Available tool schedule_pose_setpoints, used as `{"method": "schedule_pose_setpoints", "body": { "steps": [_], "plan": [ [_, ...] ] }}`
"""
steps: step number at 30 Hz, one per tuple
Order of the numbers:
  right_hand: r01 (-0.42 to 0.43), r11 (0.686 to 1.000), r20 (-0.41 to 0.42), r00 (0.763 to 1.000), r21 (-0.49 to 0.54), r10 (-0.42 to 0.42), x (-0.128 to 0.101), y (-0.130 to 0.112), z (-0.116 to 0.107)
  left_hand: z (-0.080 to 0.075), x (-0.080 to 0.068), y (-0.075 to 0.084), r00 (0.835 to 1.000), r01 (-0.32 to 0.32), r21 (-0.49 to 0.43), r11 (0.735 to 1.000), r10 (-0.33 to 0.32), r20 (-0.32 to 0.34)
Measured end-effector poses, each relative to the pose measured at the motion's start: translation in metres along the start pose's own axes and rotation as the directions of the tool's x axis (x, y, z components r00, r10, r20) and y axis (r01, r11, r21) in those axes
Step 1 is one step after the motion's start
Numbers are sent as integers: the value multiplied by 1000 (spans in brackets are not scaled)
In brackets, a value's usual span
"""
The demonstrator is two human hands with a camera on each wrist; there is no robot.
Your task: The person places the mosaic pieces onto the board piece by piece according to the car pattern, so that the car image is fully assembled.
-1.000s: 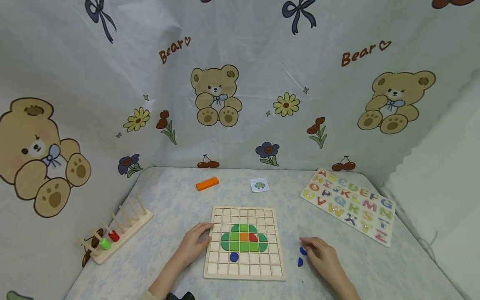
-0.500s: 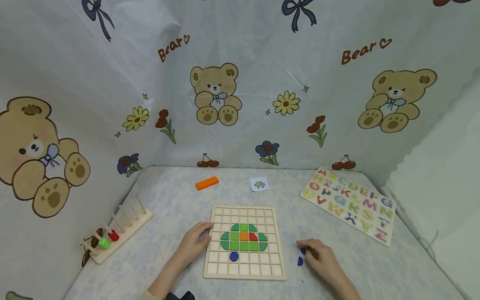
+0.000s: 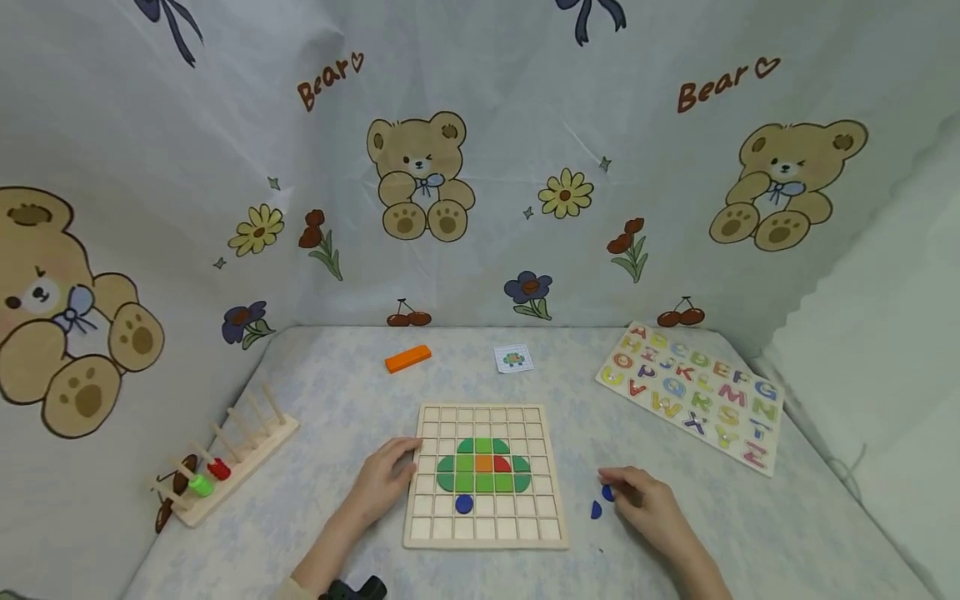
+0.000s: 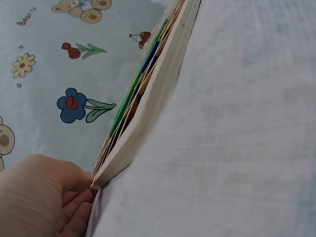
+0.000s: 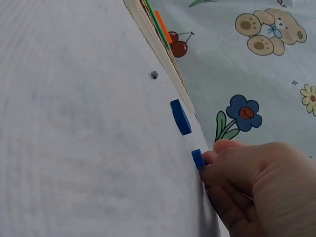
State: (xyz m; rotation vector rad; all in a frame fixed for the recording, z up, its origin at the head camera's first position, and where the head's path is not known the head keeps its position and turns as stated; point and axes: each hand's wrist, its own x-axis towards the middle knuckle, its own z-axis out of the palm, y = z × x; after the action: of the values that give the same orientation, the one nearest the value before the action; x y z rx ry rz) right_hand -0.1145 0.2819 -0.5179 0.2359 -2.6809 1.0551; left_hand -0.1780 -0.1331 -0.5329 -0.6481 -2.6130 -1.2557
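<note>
The right hand [image 3: 645, 504] rests on the table to the right of the wooden grid board [image 3: 486, 475], its fingertips pinching a small blue piece [image 5: 198, 159] that lies flat on the cloth; a second blue piece [image 3: 596, 510] lies just beside it, a little nearer the board and untouched. The left hand [image 3: 386, 479] lies against the board's left edge with fingers loosely curled over the rim, steadying it rather than holding any piece; the left wrist view shows the fingers [image 4: 74, 217] touching the board's corner. On the board a green dome of tiles [image 3: 483, 467] with an orange square [image 3: 483, 463] and a red piece [image 3: 502, 464] in its middle is already laid, and one blue round piece [image 3: 464, 503] sits in the row just below it on the left, so the picture looks largely built, with the two loose blue pieces judged to be what is left to place. A small pattern card [image 3: 513, 359] and an orange block [image 3: 408, 358] lie well behind the board, an alphabet puzzle [image 3: 693, 396] far right, a peg rack [image 3: 225, 467] with coloured rings far left. Nothing lies between the right hand and the board's free cells.
</note>
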Motion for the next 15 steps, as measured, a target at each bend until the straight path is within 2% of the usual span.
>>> {"method": "schedule_pose_setpoints", "body": {
  "steps": [7, 12, 15],
  "plan": [
    [67, 998, -11, 998, -7, -67, 4, -4, 1, -6, 6, 2, 1000, 7, -8, 1000, -7, -5],
    [92, 996, 23, 996, -12, -91, 1, -1, 3, -3, 2, 2, 1000, 30, -7, 1000, -29, 8],
    [104, 994, 9, 995, -42, -104, 1, 2, 5, -2, 0, 2, 999, 39, 0, 999, -39, 10]
  ]
}}
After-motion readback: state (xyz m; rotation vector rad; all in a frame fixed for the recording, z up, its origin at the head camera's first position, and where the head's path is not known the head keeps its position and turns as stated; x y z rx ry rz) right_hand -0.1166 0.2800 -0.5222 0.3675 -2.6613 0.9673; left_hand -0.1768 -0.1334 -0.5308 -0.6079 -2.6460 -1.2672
